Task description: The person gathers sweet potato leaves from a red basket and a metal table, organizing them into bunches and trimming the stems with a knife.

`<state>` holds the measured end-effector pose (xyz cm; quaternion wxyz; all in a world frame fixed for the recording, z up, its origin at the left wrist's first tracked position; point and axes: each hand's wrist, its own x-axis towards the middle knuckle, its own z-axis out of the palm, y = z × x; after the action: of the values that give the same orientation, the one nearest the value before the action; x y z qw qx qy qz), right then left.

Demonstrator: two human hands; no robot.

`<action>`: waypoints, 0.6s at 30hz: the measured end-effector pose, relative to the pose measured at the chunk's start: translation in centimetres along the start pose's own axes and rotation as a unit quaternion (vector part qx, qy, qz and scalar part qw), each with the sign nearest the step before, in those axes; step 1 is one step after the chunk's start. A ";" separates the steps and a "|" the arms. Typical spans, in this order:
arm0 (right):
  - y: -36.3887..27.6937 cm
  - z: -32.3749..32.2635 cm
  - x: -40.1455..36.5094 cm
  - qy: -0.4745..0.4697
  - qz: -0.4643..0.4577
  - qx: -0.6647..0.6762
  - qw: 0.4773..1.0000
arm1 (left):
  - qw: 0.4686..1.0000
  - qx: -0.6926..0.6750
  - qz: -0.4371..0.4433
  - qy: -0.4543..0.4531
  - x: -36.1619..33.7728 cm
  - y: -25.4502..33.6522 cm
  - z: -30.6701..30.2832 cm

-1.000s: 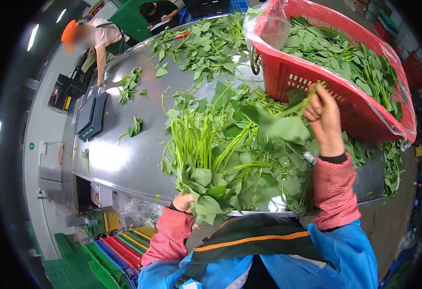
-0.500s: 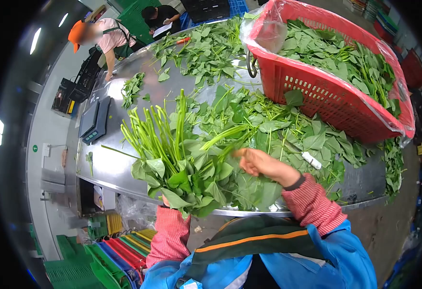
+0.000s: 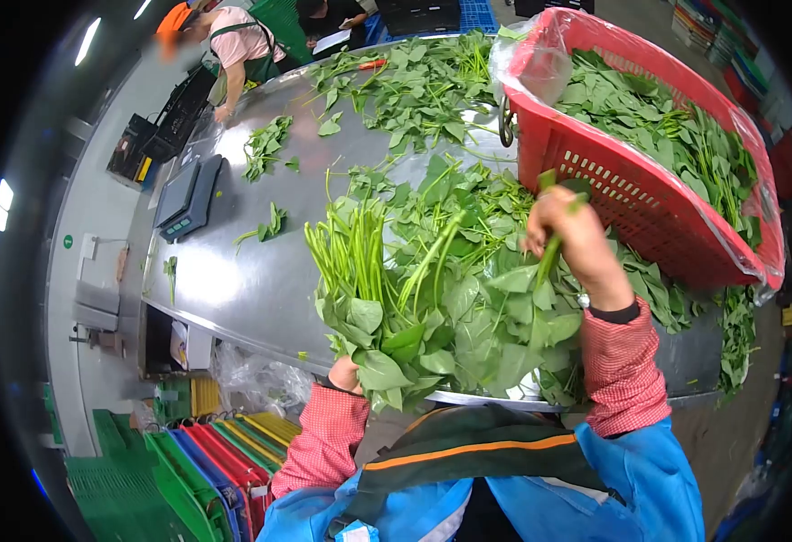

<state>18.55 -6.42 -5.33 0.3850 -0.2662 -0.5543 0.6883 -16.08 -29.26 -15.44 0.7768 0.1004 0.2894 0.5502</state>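
Note:
My left hand (image 3: 345,374) is wrapped round a large bunch of leafy green stems (image 3: 360,262) at the table's near edge, cut ends pointing up and leaves partly covering the fingers. To the right, my right hand (image 3: 572,230) grips a few leafy stems (image 3: 540,312), their leaves hanging below it beside the bunch. Loose greens (image 3: 450,203) lie heaped behind both hands. A red crate (image 3: 613,172), lined with clear plastic and filled with greens, stands on the table just beyond my right hand.
A scale (image 3: 188,199) sits on the metal table (image 3: 260,289) at the left. More greens (image 3: 414,86) lie at the far side. Two people (image 3: 238,45) are beyond the table. Coloured crates (image 3: 224,461) stand below at the lower left.
My right hand has moved right and up and now holds leafy stems. The bunch in my left hand has shifted right in view. A small sprig now lies on the table near the scale.

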 end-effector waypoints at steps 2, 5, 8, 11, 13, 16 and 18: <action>2.5 2.5 0.3 0.083 0.081 -0.130 0.985 | 1.000 0.008 0.016 -0.013 0.2 -0.1 -0.2; 4.5 6.2 0.9 0.100 0.145 0.015 0.984 | 0.999 -0.015 0.004 -0.044 0.8 -0.7 0.5; 6.5 7.5 1.4 0.077 0.152 0.195 0.966 | 0.999 -0.019 -0.020 -0.044 1.2 -0.8 1.2; 5.8 7.4 1.5 0.121 0.130 0.179 0.968 | 0.999 -0.026 -0.022 -0.036 0.9 -1.1 0.1; 5.8 5.8 1.1 0.131 0.085 0.198 0.968 | 0.999 -0.030 -0.007 -0.039 0.7 -0.9 0.3; 5.2 5.0 -1.0 0.179 0.146 0.158 0.960 | 0.999 -0.015 0.020 -0.021 0.4 -0.4 0.4; 5.7 5.6 -1.6 0.157 0.177 0.205 0.950 | 0.999 -0.014 0.044 0.020 0.3 -0.4 0.0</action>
<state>13.63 -11.37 -9.62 0.3853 -0.3804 -0.2776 0.7936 -15.64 -29.17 -15.72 0.7475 0.0911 0.2925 0.5894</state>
